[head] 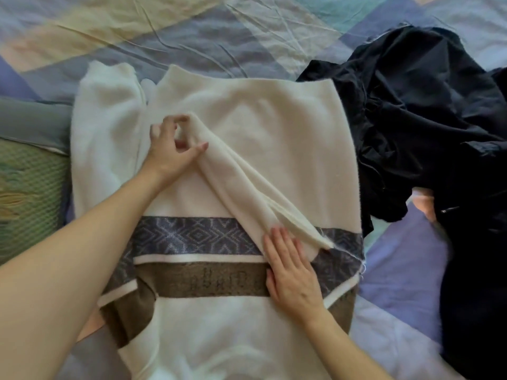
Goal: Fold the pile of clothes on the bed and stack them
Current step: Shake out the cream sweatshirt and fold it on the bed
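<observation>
A cream knit sweater (274,127) with a blue patterned band and a brown band lies flat on the bed. One cream sleeve (247,187) lies folded diagonally across its body. My left hand (172,152) pinches the sleeve's upper end between thumb and fingers. My right hand (290,270) rests flat, fingers together, on the sleeve's lower end and the bands. The other sleeve (104,133) lies spread out at the left. A heap of dark navy clothes (428,127) lies unfolded at the right, touching the sweater's edge.
The bedsheet (192,37) is a wrinkled patchwork of pale blue, purple and yellow, with bare room at the back. A green quilted cushion (27,198) sits at the left edge, beside the sweater.
</observation>
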